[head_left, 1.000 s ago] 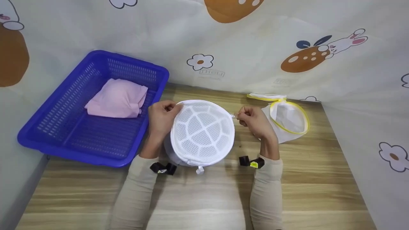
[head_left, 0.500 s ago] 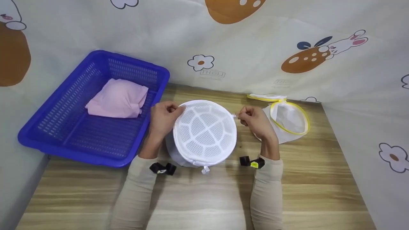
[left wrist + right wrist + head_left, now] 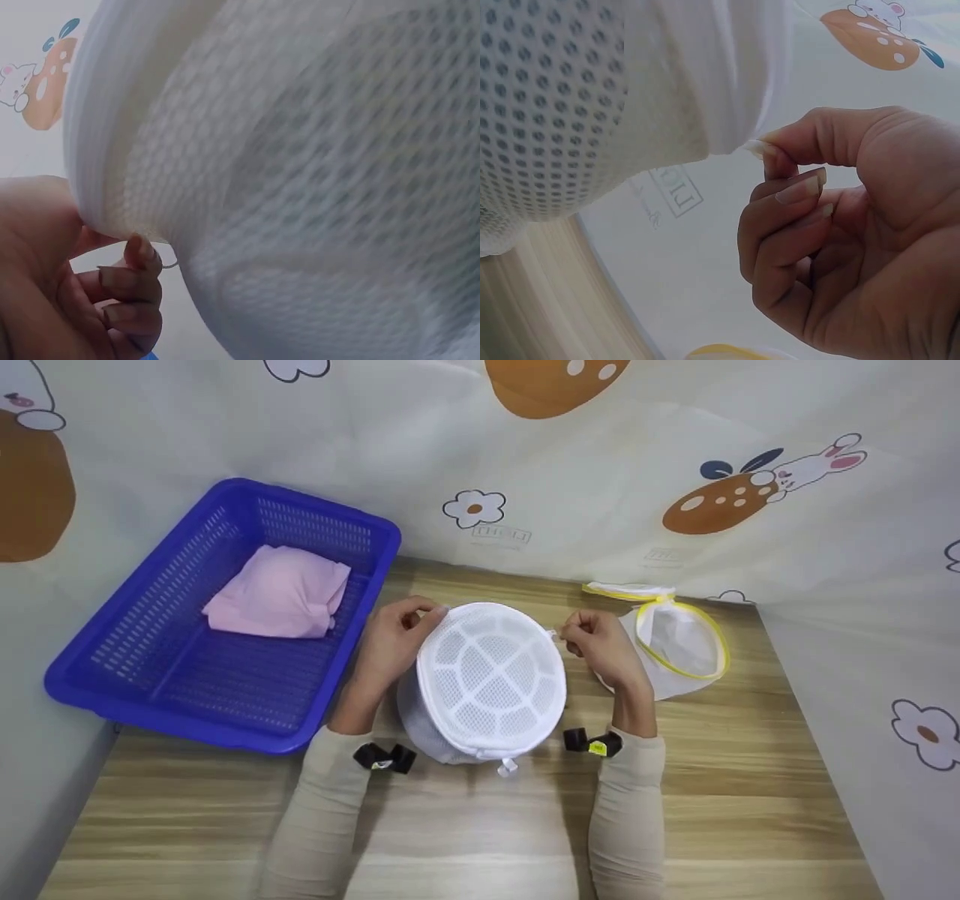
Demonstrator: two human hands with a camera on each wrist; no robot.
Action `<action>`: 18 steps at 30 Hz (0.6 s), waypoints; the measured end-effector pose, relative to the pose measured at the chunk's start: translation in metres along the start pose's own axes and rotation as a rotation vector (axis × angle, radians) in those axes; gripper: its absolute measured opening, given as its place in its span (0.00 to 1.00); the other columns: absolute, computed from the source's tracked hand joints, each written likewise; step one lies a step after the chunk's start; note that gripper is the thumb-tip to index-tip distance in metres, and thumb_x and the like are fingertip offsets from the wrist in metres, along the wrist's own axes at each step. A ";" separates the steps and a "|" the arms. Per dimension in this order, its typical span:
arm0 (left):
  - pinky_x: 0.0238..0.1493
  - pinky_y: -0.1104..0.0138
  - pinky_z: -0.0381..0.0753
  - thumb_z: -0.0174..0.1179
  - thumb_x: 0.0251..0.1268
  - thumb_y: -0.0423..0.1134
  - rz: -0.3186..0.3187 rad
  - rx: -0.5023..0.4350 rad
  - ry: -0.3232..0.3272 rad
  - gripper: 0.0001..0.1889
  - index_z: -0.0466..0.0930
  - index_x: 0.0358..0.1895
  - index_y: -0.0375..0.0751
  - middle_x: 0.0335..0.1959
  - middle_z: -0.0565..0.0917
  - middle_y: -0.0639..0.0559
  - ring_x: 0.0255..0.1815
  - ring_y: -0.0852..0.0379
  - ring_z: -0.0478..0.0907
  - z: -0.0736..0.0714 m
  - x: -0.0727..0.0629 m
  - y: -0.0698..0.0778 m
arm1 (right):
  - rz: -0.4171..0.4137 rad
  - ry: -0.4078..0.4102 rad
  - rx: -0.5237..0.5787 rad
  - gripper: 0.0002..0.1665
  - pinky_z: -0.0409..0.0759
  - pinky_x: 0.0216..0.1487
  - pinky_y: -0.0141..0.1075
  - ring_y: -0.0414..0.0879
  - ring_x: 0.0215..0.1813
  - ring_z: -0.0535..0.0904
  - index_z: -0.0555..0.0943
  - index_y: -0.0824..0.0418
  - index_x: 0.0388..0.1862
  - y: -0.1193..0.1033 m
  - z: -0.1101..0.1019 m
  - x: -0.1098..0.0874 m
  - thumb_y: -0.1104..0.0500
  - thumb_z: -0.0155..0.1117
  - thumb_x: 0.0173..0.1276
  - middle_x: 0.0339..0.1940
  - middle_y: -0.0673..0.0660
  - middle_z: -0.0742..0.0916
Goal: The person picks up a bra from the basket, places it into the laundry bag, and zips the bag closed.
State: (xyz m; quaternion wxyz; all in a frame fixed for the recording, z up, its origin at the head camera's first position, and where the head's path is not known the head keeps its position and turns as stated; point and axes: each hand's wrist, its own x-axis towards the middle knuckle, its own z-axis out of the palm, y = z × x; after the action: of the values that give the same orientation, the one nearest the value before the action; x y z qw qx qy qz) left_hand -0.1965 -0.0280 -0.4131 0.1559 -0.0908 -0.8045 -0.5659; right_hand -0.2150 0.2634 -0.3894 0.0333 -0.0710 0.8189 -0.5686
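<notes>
A white cylindrical mesh laundry bag (image 3: 491,682) with a ribbed round top stands in the middle, tilted toward the right. My left hand (image 3: 397,637) pinches its top rim at the far left between thumb and forefinger; the left wrist view shows the mesh wall (image 3: 315,150) drawn in at those fingers. At the far right of the rim, my right hand (image 3: 604,649) pinches a small white zipper pull, its other fingers curled under, as the right wrist view shows beside the bag's edge (image 3: 727,67). A small white tab (image 3: 508,767) hangs at the near rim.
To the left, a blue plastic basket (image 3: 67,675) holds a folded pink cloth (image 3: 277,592). A flat white mesh bag with yellow trim (image 3: 679,660) lies behind my right hand. A printed white sheet (image 3: 570,487) hangs behind the wooden table (image 3: 750,795).
The mesh bag has shifted and turned slightly to the right, its near tab swinging right. My left hand has moved right with the rim, while the right hand has barely moved.
</notes>
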 end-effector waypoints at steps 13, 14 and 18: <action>0.19 0.70 0.64 0.66 0.61 0.44 -0.038 -0.034 -0.126 0.11 0.86 0.33 0.38 0.15 0.72 0.54 0.17 0.59 0.67 0.003 -0.002 0.002 | -0.029 -0.017 -0.004 0.14 0.62 0.21 0.30 0.48 0.22 0.66 0.72 0.63 0.19 -0.002 0.006 0.001 0.70 0.57 0.65 0.19 0.61 0.73; 0.20 0.70 0.64 0.65 0.61 0.44 -0.029 -0.031 -0.142 0.11 0.87 0.34 0.38 0.15 0.72 0.54 0.18 0.59 0.67 0.003 -0.002 0.002 | -0.030 -0.020 -0.002 0.14 0.63 0.21 0.30 0.48 0.22 0.66 0.72 0.62 0.19 -0.002 0.006 0.001 0.70 0.57 0.65 0.19 0.61 0.73; 0.23 0.69 0.64 0.65 0.60 0.44 -0.004 -0.022 -0.168 0.11 0.88 0.31 0.39 0.17 0.73 0.56 0.20 0.59 0.67 0.003 -0.002 0.002 | -0.041 -0.040 0.021 0.13 0.63 0.22 0.31 0.48 0.22 0.66 0.72 0.64 0.20 -0.002 0.007 0.000 0.70 0.56 0.65 0.19 0.61 0.72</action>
State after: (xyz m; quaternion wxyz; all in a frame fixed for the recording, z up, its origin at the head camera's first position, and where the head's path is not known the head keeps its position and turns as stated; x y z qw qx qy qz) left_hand -0.1943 -0.0246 -0.4130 0.0855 -0.1382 -0.8086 -0.5655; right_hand -0.2144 0.2565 -0.3900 0.0388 -0.0987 0.8103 -0.5763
